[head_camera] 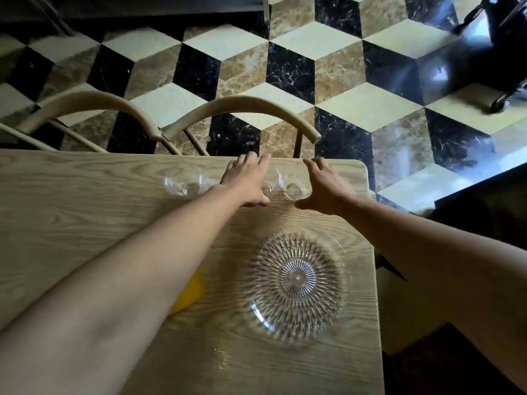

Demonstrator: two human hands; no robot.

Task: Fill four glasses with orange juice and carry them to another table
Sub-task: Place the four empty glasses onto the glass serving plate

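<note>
Several empty clear glasses stand in a row near the far edge of the wooden table (85, 223). The two on the left (175, 186) (199, 183) stand free. My left hand (248, 181) reaches over the third glass (268, 190), fingers straight, thumb beside it. My right hand (323, 189) is spread round the rightmost glass (293, 191), thumb on its near side and fingers past its far side; no firm grip shows. A yellow object (189, 292), mostly hidden under my left forearm, lies on the table.
A large cut-glass plate (256, 309) sits on the table in front of me, near its right edge. Two curved wooden chair backs (245, 105) (85, 101) stand just beyond the far edge. The floor has a cube-pattern tiling; a dark wheeled object (499, 52) is at top right.
</note>
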